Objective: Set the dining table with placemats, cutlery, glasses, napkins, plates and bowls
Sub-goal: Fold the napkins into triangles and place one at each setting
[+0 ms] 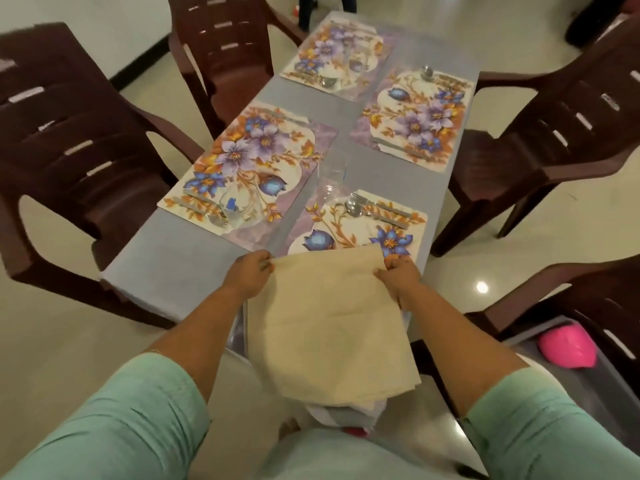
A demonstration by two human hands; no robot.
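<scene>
Table (180, 261) first: its grey top runs away from you, with four floral placemats laid two by two, and dark brown chairs standing along both long sides, two on your left (69, 143) (221, 46) and one on your right (561, 133), with part of another (595, 306) at your right elbow. Your near left mat (249, 168) carries cutlery at its near left corner and a clear glass (239, 206) just beside it. Your near right mat (360, 223) holds a spoon and fork (355, 204) near its far edge, and a second clear glass (330, 178) stands tilted in view between the two near mats. The far left mat (339, 53) and far right mat (415, 116) each have cutlery too, though blur hides the detail. Over the near end of the table you hold a beige napkin (329, 323) spread flat, hanging down towards you from its top edge, covering the near edge of the right mat. Your left hand (247, 275) pinches the napkin's top left corner between thumb and curled fingers; your right hand (398, 275) grips the top right corner the same way. Both sleeves are mint green. Below the napkin's lower edge some white and grey cloth (346, 410) peeks out. A pink object (568, 344) lies low at your right, beside that chair.
</scene>
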